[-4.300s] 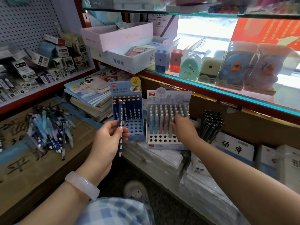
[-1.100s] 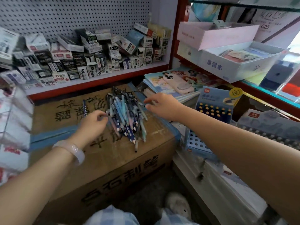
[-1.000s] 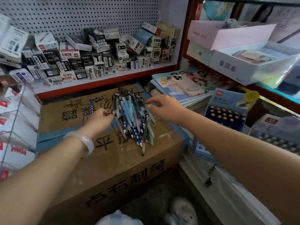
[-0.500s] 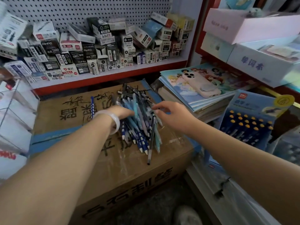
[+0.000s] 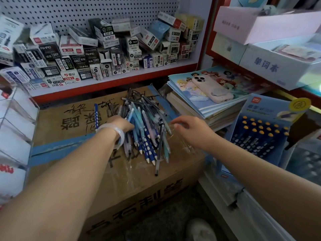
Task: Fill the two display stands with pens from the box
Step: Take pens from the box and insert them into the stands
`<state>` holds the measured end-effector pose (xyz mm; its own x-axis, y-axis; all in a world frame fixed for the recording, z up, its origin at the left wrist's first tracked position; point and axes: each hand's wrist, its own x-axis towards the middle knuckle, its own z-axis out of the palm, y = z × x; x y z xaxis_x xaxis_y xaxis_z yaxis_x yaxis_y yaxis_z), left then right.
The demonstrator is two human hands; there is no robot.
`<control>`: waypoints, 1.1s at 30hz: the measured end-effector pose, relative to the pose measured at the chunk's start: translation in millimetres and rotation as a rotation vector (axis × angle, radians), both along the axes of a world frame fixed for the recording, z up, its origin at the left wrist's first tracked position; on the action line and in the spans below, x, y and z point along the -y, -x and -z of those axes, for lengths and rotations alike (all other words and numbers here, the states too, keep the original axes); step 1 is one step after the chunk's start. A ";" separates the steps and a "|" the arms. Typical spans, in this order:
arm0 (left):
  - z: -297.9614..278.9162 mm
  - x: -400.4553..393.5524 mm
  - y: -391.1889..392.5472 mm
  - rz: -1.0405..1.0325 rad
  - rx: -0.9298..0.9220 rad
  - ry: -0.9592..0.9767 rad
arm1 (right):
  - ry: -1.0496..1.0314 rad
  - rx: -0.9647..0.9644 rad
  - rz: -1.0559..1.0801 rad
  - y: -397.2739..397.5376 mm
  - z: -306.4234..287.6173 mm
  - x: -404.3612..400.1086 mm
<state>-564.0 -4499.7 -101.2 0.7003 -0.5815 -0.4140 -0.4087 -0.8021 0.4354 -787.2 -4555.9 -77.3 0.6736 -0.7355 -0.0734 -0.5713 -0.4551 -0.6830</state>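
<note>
- Pens (image 5: pixel 147 134): loose heap, blue, teal and black, lying on top of a taped cardboard box (image 5: pixel 73 153).
- One blue pen (image 5: pixel 95 115): lies apart, left of the heap.
- Left hand (image 5: pixel 121 123): white bangle (image 5: pixel 112 131) at wrist; fingers buried in the heap's left side, grip cannot be told.
- Right hand (image 5: pixel 192 130): just right of the heap, fingers relaxed and spread, holding nothing.
- Blue stand (image 5: pixel 260 134): right of the box, upper holes filled with pens.
- Phone (image 5: pixel 212 87): on stacked notebooks (image 5: pixel 196 103) behind the right hand.
</note>
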 end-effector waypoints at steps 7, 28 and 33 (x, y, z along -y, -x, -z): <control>7.9 -11.2 -5.5 -0.146 -0.037 0.096 | -0.009 0.006 0.030 11.4 -4.2 -3.9; -56.2 -99.0 45.4 -0.066 -0.396 0.580 | 0.039 -0.076 0.029 47.9 -53.6 -45.9; -92.1 -103.1 111.9 0.193 -0.534 0.662 | -0.057 0.065 0.063 56.7 -77.9 -63.2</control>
<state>-675.9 -4396.6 -9.1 0.3732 -0.9072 -0.1942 -0.1191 -0.2545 0.9597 -843.9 -4492.7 0.6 0.6309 -0.7724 -0.0738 -0.5513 -0.3793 -0.7431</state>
